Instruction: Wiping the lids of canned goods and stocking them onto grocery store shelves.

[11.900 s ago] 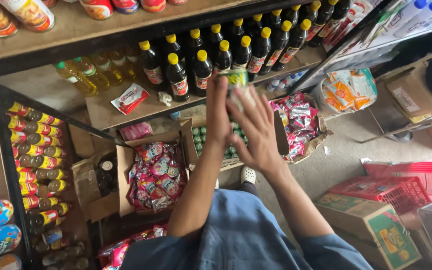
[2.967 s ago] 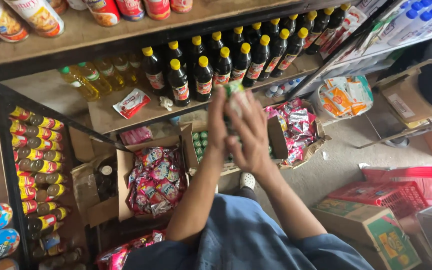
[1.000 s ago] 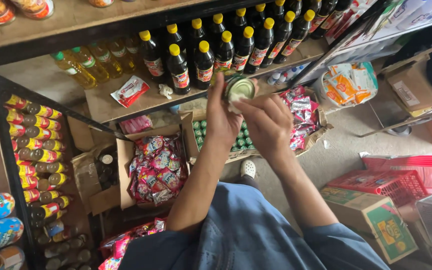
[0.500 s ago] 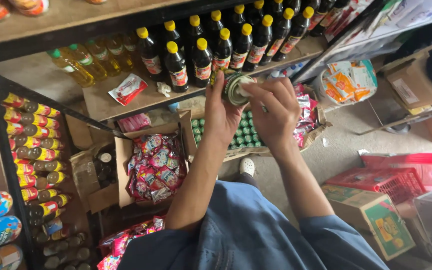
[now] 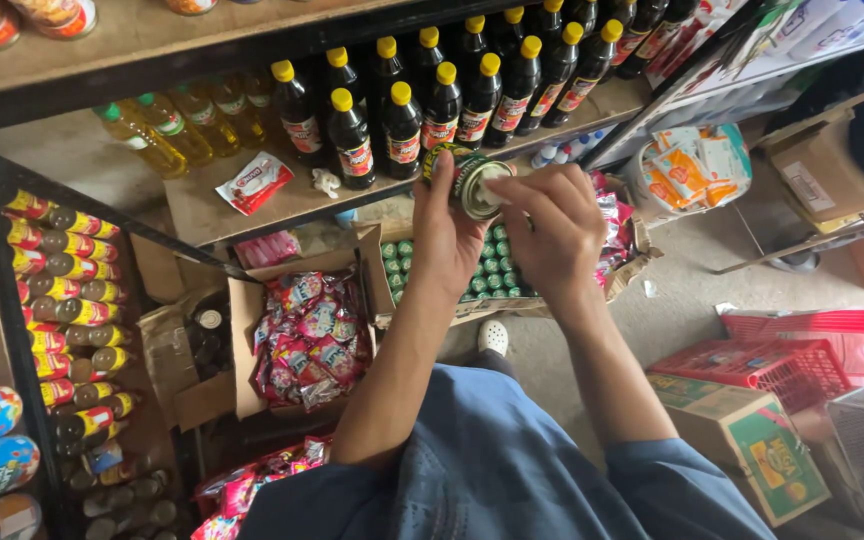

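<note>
A person in a blue shirt stands in a shop and holds up a small green can (image 5: pixel 474 183) with both hands, just in front of the shelf (image 5: pixel 252 205) and just below the dark bottles with yellow caps (image 5: pixel 422 90). The can lies on its side. Its long way runs from the shelf back toward the person, tipped a little, and its round silver end faces the camera.

The left hand (image 5: pixel 447 235) is wrapped around the left side of the can, with the thumb up along it. The right hand (image 5: pixel 552 225) comes from the right, and its fingers are bent and pinch at the silver end. Both hands are closed on the can.

On the shelf, left of the dark bottles, stand clear bottles of yellow oil (image 5: pixel 157 130), and a small red and white packet (image 5: pixel 252 182) lies flat near them. Below the hands, on the floor, sits an open box of green-capped bottles (image 5: pixel 407 262). Next to it is an open box of shiny red snack bags (image 5: pixel 307 335). A rack of small bottles with red and yellow labels (image 5: pixel 62 310) is at the far left. A red plastic basket (image 5: pixel 792 355) sits at the right
</note>
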